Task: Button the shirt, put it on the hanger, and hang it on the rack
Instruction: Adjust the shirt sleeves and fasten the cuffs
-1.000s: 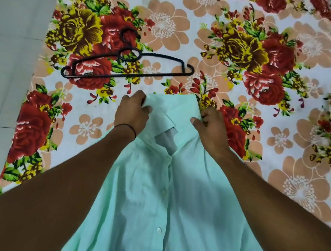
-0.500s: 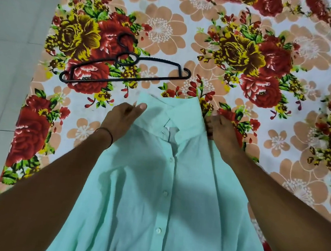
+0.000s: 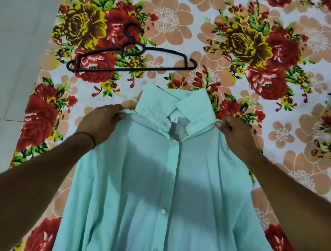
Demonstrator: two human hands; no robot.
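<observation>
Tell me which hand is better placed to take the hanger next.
Left, probably: the hanger lies up and left of the shirt, nearer the left hand than the right hand. Both pinch its shoulders.

Left hand [image 3: 98,123]: moves out from the collar [image 3: 182,104], now pinches the shirt [image 3: 155,184] shoulder.
Right hand [image 3: 234,131]: likewise, other shoulder.

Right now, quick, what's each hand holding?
Left hand: grips the shirt at its shoulder.
Right hand: grips the shirt at the other shoulder.
</observation>
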